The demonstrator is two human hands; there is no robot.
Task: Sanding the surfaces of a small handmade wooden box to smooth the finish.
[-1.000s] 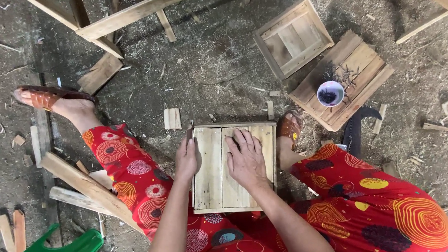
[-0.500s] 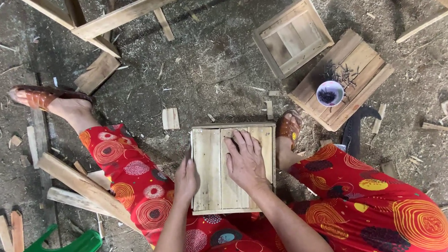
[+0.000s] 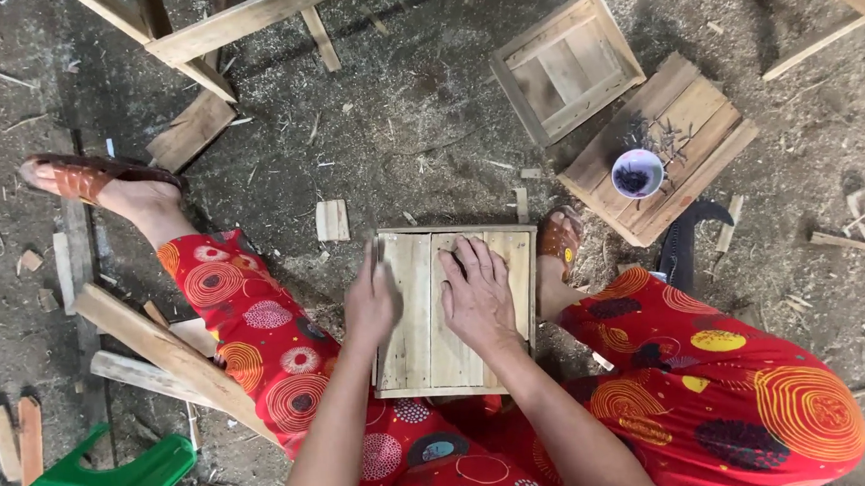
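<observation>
Head view: your left hand (image 3: 370,307) and right hand (image 3: 477,299) rest flat, fingers spread, on the slatted wooden box (image 3: 454,309); it probably handles stiff and light, best grasped by its side edges.

Under both hands lies a pale, unpainted wooden tray (image 3: 412,349). Around the arms, the trousers (image 3: 725,376) are bright red with orange, pink and dark circles. Far left of the left hand (image 3: 370,303), a green stool (image 3: 105,480); beyond the right hand (image 3: 478,299), a white cup (image 3: 637,173) with purple-black inside.

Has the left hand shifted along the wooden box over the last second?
Yes. The left hand slid back along the left edge of the wooden box toward the person, then forward again, now near the far corner.
</observation>
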